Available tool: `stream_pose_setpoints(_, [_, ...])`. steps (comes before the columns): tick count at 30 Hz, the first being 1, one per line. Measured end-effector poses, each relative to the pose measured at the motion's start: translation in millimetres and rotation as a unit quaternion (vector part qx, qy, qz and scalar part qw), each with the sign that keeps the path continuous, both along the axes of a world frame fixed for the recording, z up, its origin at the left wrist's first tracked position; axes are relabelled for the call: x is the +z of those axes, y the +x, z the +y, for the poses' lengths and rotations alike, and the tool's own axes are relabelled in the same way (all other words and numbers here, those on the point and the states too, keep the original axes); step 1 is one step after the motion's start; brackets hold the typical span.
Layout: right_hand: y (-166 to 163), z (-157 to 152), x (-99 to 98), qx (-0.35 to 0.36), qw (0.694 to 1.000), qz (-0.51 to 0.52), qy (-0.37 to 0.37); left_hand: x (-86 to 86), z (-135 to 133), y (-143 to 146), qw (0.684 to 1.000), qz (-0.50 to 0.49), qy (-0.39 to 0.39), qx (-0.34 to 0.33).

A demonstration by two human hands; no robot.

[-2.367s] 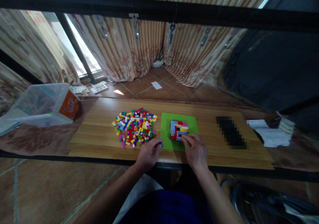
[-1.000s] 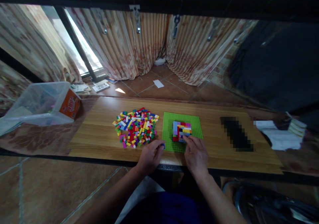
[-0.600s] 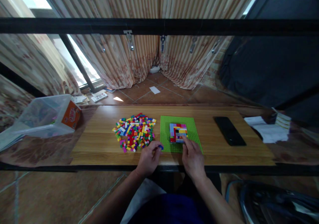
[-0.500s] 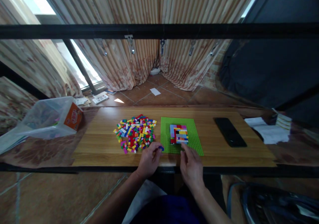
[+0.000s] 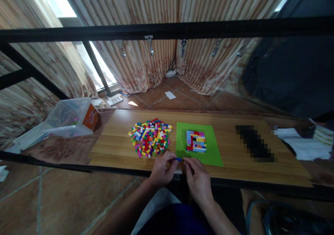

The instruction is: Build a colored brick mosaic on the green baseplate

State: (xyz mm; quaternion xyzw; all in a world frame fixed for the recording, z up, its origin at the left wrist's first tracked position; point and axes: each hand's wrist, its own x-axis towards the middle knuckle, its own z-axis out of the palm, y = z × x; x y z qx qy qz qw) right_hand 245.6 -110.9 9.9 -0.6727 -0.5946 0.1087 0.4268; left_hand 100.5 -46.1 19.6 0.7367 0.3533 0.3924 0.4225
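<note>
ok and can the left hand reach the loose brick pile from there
Probably yes: the left hand is just on the near side of the loose brick pile, with nothing visible standing between them. It pinches a blue piece, though, which might hinder grasping.

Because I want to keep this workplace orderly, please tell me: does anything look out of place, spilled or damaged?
A white sheet lies loose on the floor beyond the table, perhaps dropped. A dark object at the table's right looks odd: only coarse blocks show. The brick pile is loose but gathered; I see no clear damage.
</note>
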Motion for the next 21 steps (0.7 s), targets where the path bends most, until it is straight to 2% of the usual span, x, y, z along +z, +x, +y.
stream_pose_setpoints(4, [-2.0,14.6,0.6,0.036,0.998,-0.051,-0.008,-2.5,-12.4,-23.2,0.999,0.021,-0.03,0.019])
stream_pose_setpoints(8, [-9.4,42.1,1.0,0.066,0.993,-0.098,-0.005,-5.3,-14.2,-41.1,0.997,0.027,-0.063,0.028])
stream_pose_setpoints(14, [-26.1,77.2,-3.0,0.075,0.98,-0.179,-0.042,-12.6,-5.7,-38.1,0.993,-0.026,-0.111,0.032])
stream_pose_setpoints(21, [-35.8,83.3,3.6,0.069,0.965,-0.225,-0.112,-12.7,-2.3,-36.8,0.994,-0.004,-0.108,0.025])
